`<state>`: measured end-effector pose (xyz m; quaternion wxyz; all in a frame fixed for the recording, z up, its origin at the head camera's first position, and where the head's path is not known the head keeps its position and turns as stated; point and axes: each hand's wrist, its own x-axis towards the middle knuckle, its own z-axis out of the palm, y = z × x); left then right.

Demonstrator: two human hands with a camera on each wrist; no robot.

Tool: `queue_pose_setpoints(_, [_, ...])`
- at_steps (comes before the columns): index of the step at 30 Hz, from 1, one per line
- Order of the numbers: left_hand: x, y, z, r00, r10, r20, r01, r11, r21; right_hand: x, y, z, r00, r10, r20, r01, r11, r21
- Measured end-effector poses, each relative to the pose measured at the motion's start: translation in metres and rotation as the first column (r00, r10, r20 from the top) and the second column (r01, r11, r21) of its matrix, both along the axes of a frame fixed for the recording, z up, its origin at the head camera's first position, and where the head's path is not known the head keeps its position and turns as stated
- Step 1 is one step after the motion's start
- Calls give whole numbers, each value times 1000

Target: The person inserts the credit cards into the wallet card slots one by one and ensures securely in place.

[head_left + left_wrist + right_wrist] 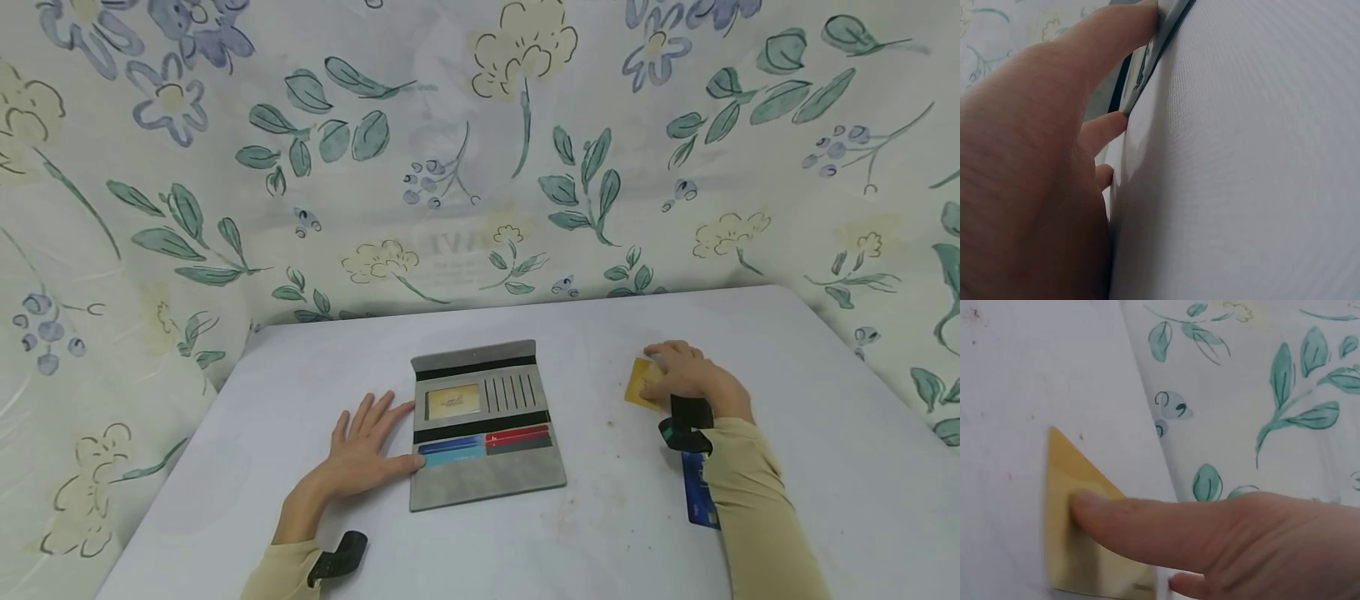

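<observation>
Pinching a yellow rectangular plastic-looking card (637, 384) centre-right is the right hand (693, 377); left hand (362, 454), fingers spread. Probably light, stiff, slippery; grip edges.

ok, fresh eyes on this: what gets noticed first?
The open grey wallet below the head view's centre, left hand touching its left edge. Next, the yellow card at the right hand, right of the wallet. Behind them, the floral backdrop fills the upper frame.
</observation>
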<state>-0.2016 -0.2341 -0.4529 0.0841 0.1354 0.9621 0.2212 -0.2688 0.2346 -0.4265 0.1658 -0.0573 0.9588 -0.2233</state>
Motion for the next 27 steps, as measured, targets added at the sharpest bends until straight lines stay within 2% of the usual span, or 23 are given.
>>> queue_pose_setpoints(5, [0,0,0,1000,2,0,-2,1000,-6,-3,-7,-1,997,-57,-46,57,998,-1])
queue_pose_setpoints(9, [-1,0,-1,1000,1,-2,-1,1000,-9,-5,-10,-1,995,-89,-46,89,996,-13])
queue_pose_setpoints(27, [-1,0,-2,1000,3,-4,-3,1000,-14,-13,-15,-5,987,-124,-107,123,992,-17])
